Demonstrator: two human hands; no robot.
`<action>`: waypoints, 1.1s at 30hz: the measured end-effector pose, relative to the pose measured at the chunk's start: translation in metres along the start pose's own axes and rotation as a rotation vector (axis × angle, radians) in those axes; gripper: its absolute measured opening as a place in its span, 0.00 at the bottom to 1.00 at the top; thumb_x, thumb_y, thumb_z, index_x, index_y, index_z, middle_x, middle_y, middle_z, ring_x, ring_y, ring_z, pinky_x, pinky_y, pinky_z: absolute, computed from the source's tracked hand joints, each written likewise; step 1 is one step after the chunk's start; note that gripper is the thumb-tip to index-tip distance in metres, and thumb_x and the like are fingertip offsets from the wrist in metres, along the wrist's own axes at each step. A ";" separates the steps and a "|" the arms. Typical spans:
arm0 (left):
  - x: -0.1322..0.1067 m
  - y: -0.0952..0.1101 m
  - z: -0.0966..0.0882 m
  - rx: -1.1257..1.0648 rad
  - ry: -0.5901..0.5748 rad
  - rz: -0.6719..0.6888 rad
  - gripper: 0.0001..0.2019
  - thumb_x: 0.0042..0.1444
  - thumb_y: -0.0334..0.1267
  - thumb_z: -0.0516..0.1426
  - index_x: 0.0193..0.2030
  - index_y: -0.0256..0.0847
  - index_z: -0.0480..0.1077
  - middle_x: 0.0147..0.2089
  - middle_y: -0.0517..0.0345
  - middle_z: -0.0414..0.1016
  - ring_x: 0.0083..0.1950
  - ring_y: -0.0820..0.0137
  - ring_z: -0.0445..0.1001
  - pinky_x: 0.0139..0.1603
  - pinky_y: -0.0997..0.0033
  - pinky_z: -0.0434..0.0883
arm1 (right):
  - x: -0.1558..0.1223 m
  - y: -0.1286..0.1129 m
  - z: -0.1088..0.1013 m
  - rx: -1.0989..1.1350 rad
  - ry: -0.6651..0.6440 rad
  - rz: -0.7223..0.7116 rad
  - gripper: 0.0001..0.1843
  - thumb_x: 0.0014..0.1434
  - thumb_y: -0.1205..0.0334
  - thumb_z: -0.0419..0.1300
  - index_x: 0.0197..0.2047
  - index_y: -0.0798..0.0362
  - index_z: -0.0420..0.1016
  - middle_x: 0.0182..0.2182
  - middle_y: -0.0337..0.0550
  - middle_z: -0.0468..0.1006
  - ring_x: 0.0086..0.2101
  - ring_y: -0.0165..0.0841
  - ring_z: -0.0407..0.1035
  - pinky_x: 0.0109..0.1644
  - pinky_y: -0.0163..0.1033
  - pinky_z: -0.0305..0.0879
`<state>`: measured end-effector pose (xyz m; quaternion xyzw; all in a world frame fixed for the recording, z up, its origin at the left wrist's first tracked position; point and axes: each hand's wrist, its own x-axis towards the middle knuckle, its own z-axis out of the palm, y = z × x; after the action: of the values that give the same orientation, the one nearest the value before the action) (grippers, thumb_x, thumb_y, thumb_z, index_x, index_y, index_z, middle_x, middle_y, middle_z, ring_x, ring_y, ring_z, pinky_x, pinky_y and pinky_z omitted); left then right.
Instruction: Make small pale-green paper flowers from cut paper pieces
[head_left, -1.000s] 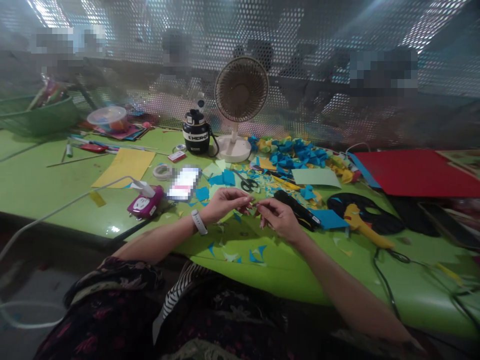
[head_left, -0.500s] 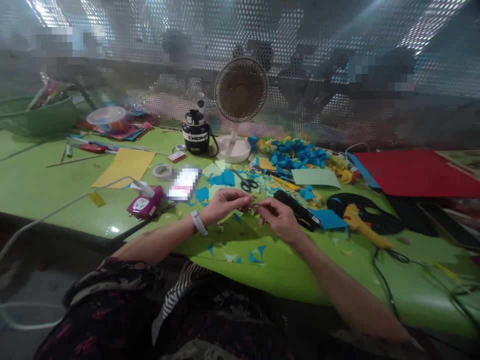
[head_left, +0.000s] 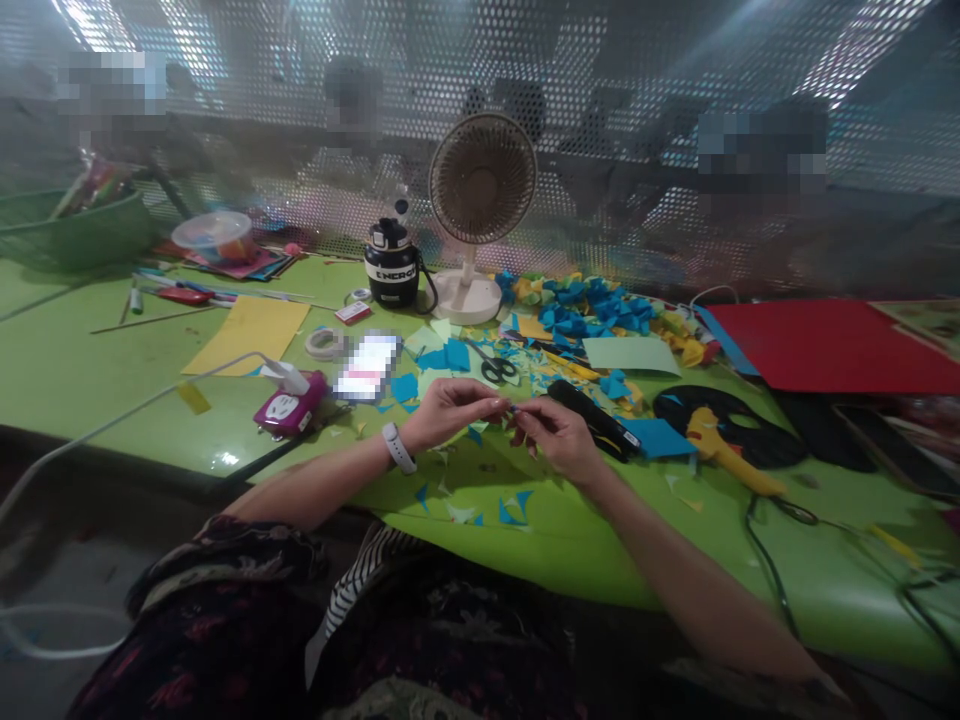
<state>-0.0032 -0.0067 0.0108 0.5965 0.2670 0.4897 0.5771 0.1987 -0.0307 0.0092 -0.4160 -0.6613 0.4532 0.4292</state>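
Head view: my fingertips pinch a tiny scrap over the green table

My left hand (head_left: pixel 450 412) and right hand (head_left: pixel 559 437) are curled toward each other over a glossy green table (head_left: pixel 600 545). Thumbs and fingertips of both hands press together on a tiny scrap (head_left: pixel 513 408) between them, too small for me to tell its colour or material. A white watch strap (head_left: pixel 397 447) circles my left wrist. Just beside my right hand lies a long black tool (head_left: pixel 592 420), and past it a flat blue paper square (head_left: pixel 656 438). Beyond my fingertips sit black-handled steel scissors (head_left: pixel 495 369), and further out a heap of folded blue and yellow paper pieces (head_left: pixel 592 305). Small blue paper triangles (head_left: pixel 514 510) are scattered on the table nearer me than my hands.
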 end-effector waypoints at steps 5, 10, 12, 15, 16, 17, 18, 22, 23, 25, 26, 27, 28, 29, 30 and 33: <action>0.000 -0.003 -0.001 0.009 -0.014 0.015 0.18 0.49 0.49 0.69 0.36 0.34 0.81 0.33 0.50 0.83 0.32 0.70 0.81 0.37 0.71 0.81 | -0.001 0.000 0.002 0.026 -0.049 0.024 0.23 0.56 0.39 0.64 0.39 0.52 0.76 0.24 0.41 0.78 0.18 0.28 0.67 0.20 0.35 0.63; -0.001 -0.004 -0.001 0.080 0.003 0.080 0.17 0.49 0.49 0.69 0.33 0.34 0.80 0.31 0.50 0.82 0.31 0.70 0.81 0.37 0.71 0.80 | -0.002 0.000 0.006 0.057 0.032 -0.036 0.21 0.53 0.44 0.69 0.38 0.51 0.74 0.26 0.40 0.78 0.24 0.32 0.74 0.21 0.33 0.65; -0.002 -0.003 -0.001 0.103 -0.021 0.100 0.15 0.50 0.47 0.69 0.34 0.35 0.81 0.34 0.50 0.83 0.33 0.69 0.81 0.38 0.71 0.80 | -0.001 0.000 0.005 0.054 0.034 -0.062 0.19 0.56 0.43 0.67 0.35 0.51 0.74 0.23 0.39 0.76 0.22 0.30 0.71 0.21 0.34 0.65; -0.003 -0.001 -0.001 0.143 -0.046 0.140 0.12 0.52 0.45 0.68 0.36 0.36 0.81 0.34 0.50 0.83 0.33 0.70 0.81 0.38 0.73 0.80 | 0.000 0.000 0.002 0.048 0.012 -0.085 0.19 0.57 0.43 0.65 0.34 0.52 0.74 0.22 0.38 0.76 0.19 0.28 0.67 0.21 0.34 0.64; -0.003 0.000 -0.001 0.162 -0.046 0.158 0.12 0.53 0.44 0.67 0.35 0.36 0.81 0.34 0.50 0.83 0.33 0.71 0.81 0.37 0.74 0.79 | 0.000 0.000 0.001 0.041 0.003 -0.082 0.19 0.58 0.43 0.64 0.34 0.52 0.74 0.21 0.38 0.76 0.18 0.27 0.66 0.21 0.34 0.63; -0.003 0.001 -0.001 0.186 -0.043 0.174 0.11 0.53 0.44 0.67 0.34 0.35 0.81 0.33 0.50 0.83 0.33 0.72 0.81 0.36 0.75 0.78 | 0.000 -0.001 0.001 0.032 -0.006 -0.074 0.19 0.59 0.43 0.64 0.34 0.52 0.74 0.21 0.38 0.76 0.17 0.26 0.64 0.20 0.33 0.62; -0.003 0.001 -0.001 0.212 -0.036 0.188 0.12 0.53 0.44 0.67 0.33 0.35 0.81 0.33 0.50 0.83 0.32 0.72 0.80 0.35 0.76 0.78 | -0.001 -0.001 0.000 0.025 -0.015 -0.066 0.19 0.59 0.43 0.64 0.35 0.52 0.74 0.22 0.38 0.76 0.17 0.26 0.64 0.20 0.33 0.61; -0.003 0.001 -0.003 0.279 -0.013 0.206 0.14 0.53 0.46 0.67 0.32 0.34 0.80 0.30 0.50 0.82 0.29 0.73 0.78 0.30 0.77 0.75 | -0.003 -0.003 0.002 0.023 -0.042 -0.083 0.19 0.56 0.44 0.67 0.39 0.51 0.75 0.29 0.42 0.80 0.24 0.30 0.72 0.25 0.35 0.68; -0.003 0.001 -0.003 0.279 -0.009 0.212 0.14 0.53 0.46 0.67 0.32 0.34 0.80 0.30 0.50 0.82 0.29 0.73 0.78 0.30 0.77 0.75 | -0.003 -0.002 0.002 0.025 -0.046 -0.091 0.18 0.56 0.45 0.67 0.39 0.51 0.75 0.31 0.43 0.80 0.25 0.30 0.73 0.26 0.36 0.69; -0.002 0.001 -0.003 0.262 -0.008 0.224 0.14 0.52 0.47 0.67 0.32 0.35 0.80 0.30 0.50 0.82 0.29 0.73 0.78 0.30 0.77 0.75 | -0.003 -0.001 0.002 0.026 -0.049 -0.097 0.17 0.58 0.46 0.66 0.40 0.51 0.76 0.31 0.43 0.80 0.25 0.31 0.73 0.26 0.36 0.69; -0.002 0.001 -0.002 0.251 -0.013 0.228 0.14 0.53 0.47 0.67 0.32 0.35 0.80 0.30 0.50 0.82 0.29 0.73 0.78 0.30 0.76 0.75 | -0.003 0.000 0.002 0.027 -0.047 -0.096 0.17 0.58 0.46 0.66 0.40 0.51 0.76 0.31 0.43 0.79 0.25 0.31 0.73 0.25 0.36 0.69; -0.002 0.001 -0.002 0.241 -0.021 0.227 0.15 0.53 0.47 0.67 0.32 0.35 0.80 0.30 0.50 0.82 0.29 0.73 0.78 0.30 0.76 0.75 | -0.003 0.001 0.002 0.028 -0.045 -0.096 0.17 0.58 0.46 0.65 0.40 0.51 0.76 0.30 0.43 0.79 0.25 0.31 0.73 0.25 0.36 0.69; -0.002 0.002 -0.002 0.235 -0.030 0.221 0.15 0.53 0.48 0.67 0.32 0.35 0.80 0.30 0.50 0.82 0.29 0.73 0.78 0.30 0.76 0.76 | -0.003 0.002 0.002 0.028 -0.043 -0.095 0.17 0.58 0.45 0.65 0.40 0.51 0.76 0.30 0.43 0.79 0.25 0.31 0.73 0.25 0.36 0.68; -0.002 0.002 -0.001 0.230 -0.038 0.214 0.15 0.53 0.48 0.67 0.32 0.35 0.80 0.30 0.50 0.82 0.28 0.73 0.78 0.30 0.76 0.75 | -0.003 0.003 0.002 0.026 -0.044 -0.092 0.18 0.58 0.45 0.65 0.40 0.51 0.77 0.30 0.43 0.79 0.25 0.31 0.73 0.25 0.36 0.68; -0.003 0.002 -0.001 0.228 -0.041 0.208 0.15 0.53 0.48 0.67 0.32 0.34 0.80 0.29 0.50 0.82 0.28 0.73 0.77 0.29 0.77 0.75 | -0.003 0.003 0.002 0.026 -0.044 -0.090 0.18 0.58 0.44 0.65 0.40 0.51 0.77 0.30 0.43 0.79 0.25 0.32 0.74 0.25 0.36 0.68; -0.003 0.002 0.000 0.222 -0.034 0.215 0.15 0.53 0.47 0.67 0.32 0.34 0.80 0.29 0.50 0.82 0.28 0.73 0.78 0.29 0.77 0.75 | -0.003 0.004 0.002 0.033 -0.045 -0.082 0.19 0.58 0.44 0.65 0.40 0.52 0.76 0.28 0.43 0.79 0.24 0.31 0.73 0.24 0.36 0.68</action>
<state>-0.0050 -0.0098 0.0123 0.6900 0.2441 0.5060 0.4564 0.1980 -0.0329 0.0039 -0.3711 -0.6796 0.4553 0.4393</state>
